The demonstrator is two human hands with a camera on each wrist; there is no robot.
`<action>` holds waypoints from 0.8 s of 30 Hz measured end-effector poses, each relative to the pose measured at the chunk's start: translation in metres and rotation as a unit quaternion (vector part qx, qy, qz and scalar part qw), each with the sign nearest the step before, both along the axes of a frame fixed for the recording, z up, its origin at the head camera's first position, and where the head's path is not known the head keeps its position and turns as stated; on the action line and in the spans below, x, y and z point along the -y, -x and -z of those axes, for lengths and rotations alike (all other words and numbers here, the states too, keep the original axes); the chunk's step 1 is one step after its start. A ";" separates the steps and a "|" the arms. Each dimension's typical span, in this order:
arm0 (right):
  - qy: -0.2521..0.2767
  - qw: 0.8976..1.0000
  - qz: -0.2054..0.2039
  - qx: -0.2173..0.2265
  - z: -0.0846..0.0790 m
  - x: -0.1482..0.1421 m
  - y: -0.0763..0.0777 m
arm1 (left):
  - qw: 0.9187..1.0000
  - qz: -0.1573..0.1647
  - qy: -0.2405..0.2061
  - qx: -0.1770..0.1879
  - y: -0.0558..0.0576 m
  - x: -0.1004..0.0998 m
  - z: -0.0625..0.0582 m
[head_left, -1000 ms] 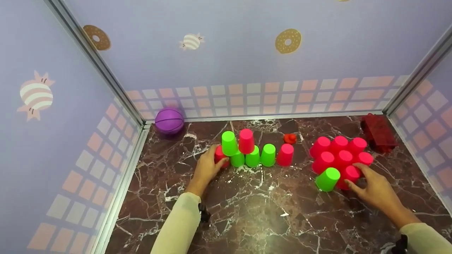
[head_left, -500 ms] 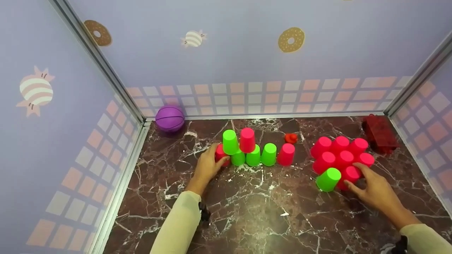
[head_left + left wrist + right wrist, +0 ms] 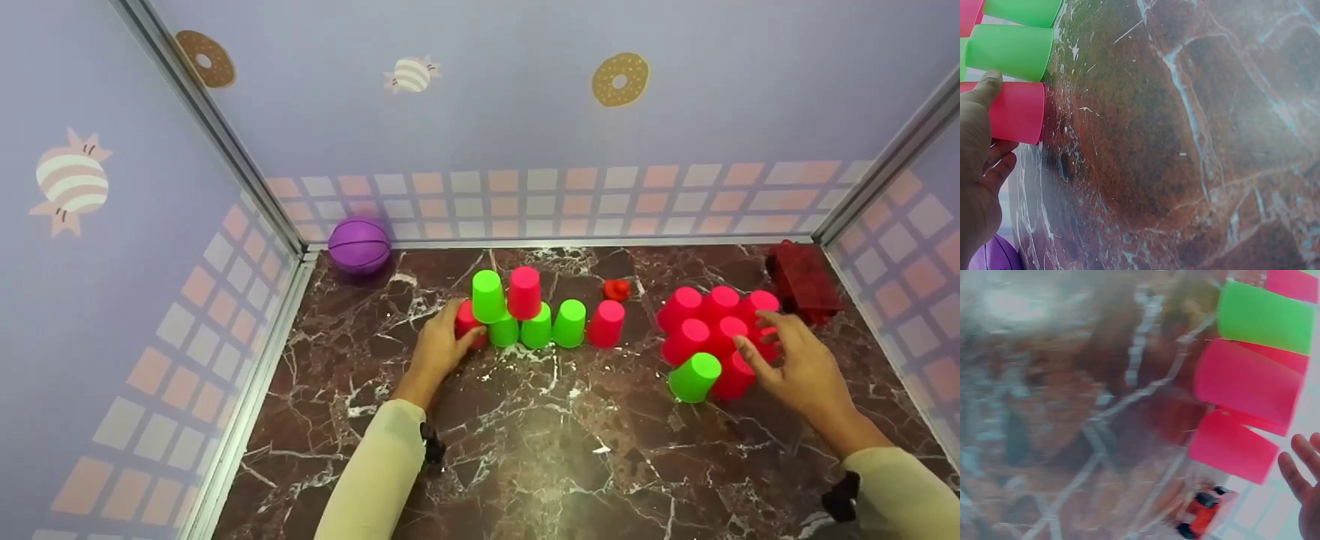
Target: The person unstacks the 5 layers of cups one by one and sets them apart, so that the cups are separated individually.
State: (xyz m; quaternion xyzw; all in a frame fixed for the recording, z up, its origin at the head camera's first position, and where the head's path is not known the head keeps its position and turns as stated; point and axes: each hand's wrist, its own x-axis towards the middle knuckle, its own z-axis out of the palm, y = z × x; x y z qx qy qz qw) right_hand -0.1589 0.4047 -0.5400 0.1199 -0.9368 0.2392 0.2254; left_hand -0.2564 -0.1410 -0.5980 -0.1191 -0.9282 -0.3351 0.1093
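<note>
Red cup (image 3: 466,324) sits at the left end of the bottom row (image 3: 536,328), gripped by the left hand (image 3: 437,347)! Across the surface (image 3: 525,442), the right hand (image 3: 805,375) hangs wide, fingers parted, just beside the clustered red cups (image 3: 685,341).

Row of cups (image 3: 536,331), two cups (image 3: 524,292) atop its left half, left hand (image 3: 437,346) at its left end, ball (image 3: 359,246) at back left, cup cluster (image 3: 730,336) to the right, right hand (image 3: 811,376) at its right side, toy (image 3: 804,281) at back right.

Purple ball (image 3: 360,246) near the back left corner, small red object (image 3: 616,290), dark red boxy thing (image 3: 804,283) back right.
</note>
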 end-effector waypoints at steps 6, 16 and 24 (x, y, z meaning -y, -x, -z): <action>-0.016 0.999 -0.019 -0.024 -0.024 0.022 0.025 | 1.000 0.001 0.004 -0.004 0.000 0.000 -0.001; -0.023 0.997 -0.071 -0.008 -0.044 0.074 0.063 | 1.000 0.001 0.006 -0.005 0.000 -0.001 0.002; -0.044 0.993 -0.096 0.048 -0.047 0.121 0.086 | 1.000 -0.004 0.011 0.006 0.000 -0.001 0.000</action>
